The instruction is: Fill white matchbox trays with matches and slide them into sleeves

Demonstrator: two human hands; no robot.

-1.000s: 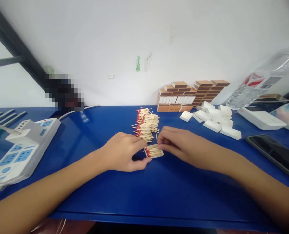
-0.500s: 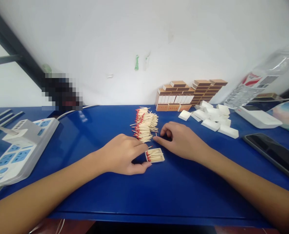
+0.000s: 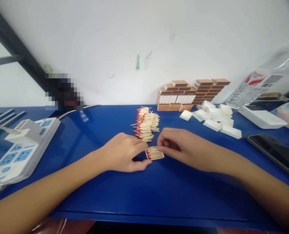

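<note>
A small white matchbox tray [image 3: 156, 158] holds several matches, their red heads toward the left. My left hand [image 3: 126, 152] grips the left end of this tray between thumb and fingers, keeping it on the table. Over the tray's right end, my right hand [image 3: 175, 144] is closed in a pinch on a match, most of which its fingers cover. Just behind the tray lies a heap of loose matches [image 3: 145, 125], heads mostly to the left.
Closed matchboxes [image 3: 176, 94] are stacked against the wall. White empty trays [image 3: 214, 117] lie piled in front of them. A plastic bottle [image 3: 263, 76], a white device [image 3: 262, 117] and a phone [image 3: 276, 156] occupy the right. On the left sits a power strip [image 3: 25, 152] on the blue table [image 3: 144, 195].
My right hand has moved from the near edge of the match heap toward me, down to the tray's right end. My left hand stays at the tray. The view has shifted slightly.
</note>
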